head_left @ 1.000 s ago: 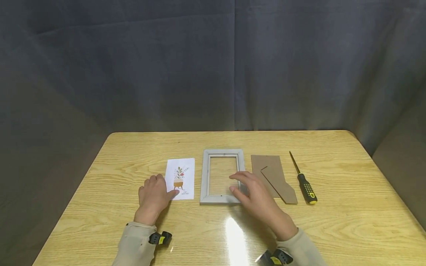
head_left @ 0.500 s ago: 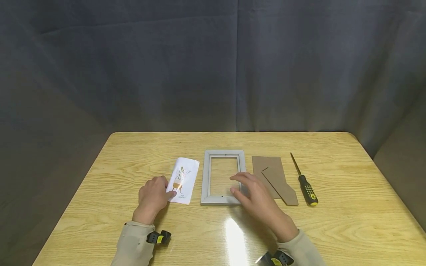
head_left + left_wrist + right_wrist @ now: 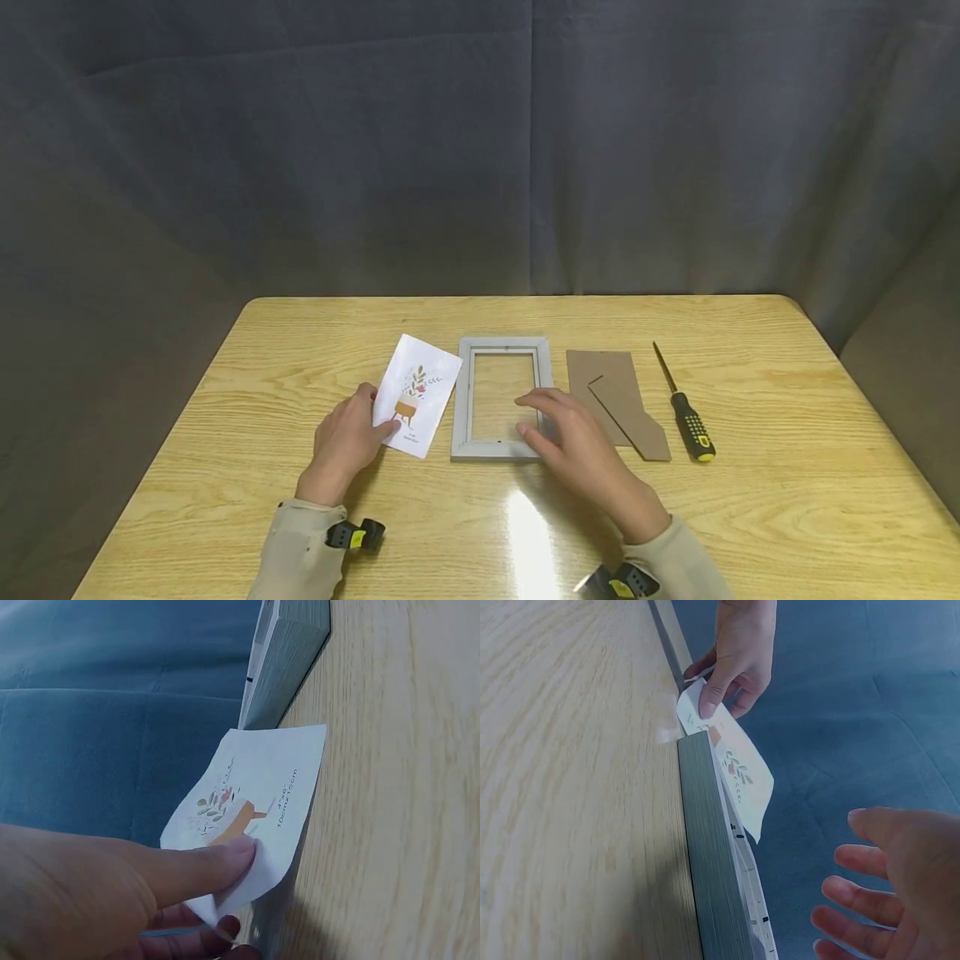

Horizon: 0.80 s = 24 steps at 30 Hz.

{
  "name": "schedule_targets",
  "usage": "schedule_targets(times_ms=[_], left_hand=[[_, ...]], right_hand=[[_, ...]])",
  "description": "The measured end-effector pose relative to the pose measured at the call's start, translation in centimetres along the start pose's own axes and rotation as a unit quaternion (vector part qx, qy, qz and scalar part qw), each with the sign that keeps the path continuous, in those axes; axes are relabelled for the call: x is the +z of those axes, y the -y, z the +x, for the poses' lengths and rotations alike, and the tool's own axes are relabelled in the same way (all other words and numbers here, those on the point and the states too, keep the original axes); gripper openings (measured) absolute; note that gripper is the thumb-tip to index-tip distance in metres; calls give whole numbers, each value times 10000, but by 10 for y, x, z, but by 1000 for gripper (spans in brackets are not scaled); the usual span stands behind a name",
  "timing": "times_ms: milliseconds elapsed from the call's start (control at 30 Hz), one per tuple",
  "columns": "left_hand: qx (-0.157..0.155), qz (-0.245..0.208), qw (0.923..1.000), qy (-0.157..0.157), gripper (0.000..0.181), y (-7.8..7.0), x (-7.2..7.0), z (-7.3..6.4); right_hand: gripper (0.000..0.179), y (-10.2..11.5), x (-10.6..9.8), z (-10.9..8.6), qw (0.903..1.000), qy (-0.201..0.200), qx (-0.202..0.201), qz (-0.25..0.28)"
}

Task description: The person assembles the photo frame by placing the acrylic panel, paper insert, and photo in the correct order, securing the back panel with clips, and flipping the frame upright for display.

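My left hand (image 3: 348,437) pinches the left edge of a white paper card (image 3: 431,408) between thumb and fingers. Printed on the card are a potted plant and, in the left wrist view, the size text 10cmx15cm. Tilted off the table, the sheet (image 3: 281,780) bends slightly, and its right corner comes close to the grey picture frame (image 3: 462,400). The frame lies flat with its opening bare. Over the frame's lower right side hovers my right hand (image 3: 581,442), fingers loosely bent and holding nothing; the right wrist view shows its spread fingers (image 3: 859,900) beside the frame (image 3: 712,847).
To the right of the frame lies a brown backing board (image 3: 603,367) with its stand leg (image 3: 637,425). Beyond it is a screwdriver (image 3: 690,425) with a black and yellow handle. A dark curtain (image 3: 480,167) hangs behind the wooden table (image 3: 787,500).
The card has gone from lying flat to being lifted in my left hand, tilting and shifting right toward the frame. My right hand has stayed in place.
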<state>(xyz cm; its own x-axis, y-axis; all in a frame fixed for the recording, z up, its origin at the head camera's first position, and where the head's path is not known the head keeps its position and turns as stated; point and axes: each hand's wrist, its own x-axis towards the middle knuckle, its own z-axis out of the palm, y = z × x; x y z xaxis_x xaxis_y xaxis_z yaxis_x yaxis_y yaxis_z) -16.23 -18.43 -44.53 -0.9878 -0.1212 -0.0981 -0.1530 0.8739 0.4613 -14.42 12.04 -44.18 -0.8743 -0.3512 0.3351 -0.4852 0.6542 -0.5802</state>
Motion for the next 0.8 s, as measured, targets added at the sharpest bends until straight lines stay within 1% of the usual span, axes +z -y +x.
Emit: schedule_targets(times_ms=[233,367,467,667,800], left_hand=[[21,-38,9999,-98,32,0,-1,1],[20,-9,9999,-155,32,-1,-3,1],[18,-79,9996,-252,32,-1,-5,1],[138,-273,9983,-500,22,-4,-10,0],[232,-370,9970,-632,21,-9,-14,-2]], right_hand=[[31,1,1,0,10000,22,-15,5],[31,1,2,0,10000,34,-15,6],[31,1,2,0,10000,52,8,13],[31,1,1,0,9999,73,45,75],[32,0,0,0,9999,58,43,120]])
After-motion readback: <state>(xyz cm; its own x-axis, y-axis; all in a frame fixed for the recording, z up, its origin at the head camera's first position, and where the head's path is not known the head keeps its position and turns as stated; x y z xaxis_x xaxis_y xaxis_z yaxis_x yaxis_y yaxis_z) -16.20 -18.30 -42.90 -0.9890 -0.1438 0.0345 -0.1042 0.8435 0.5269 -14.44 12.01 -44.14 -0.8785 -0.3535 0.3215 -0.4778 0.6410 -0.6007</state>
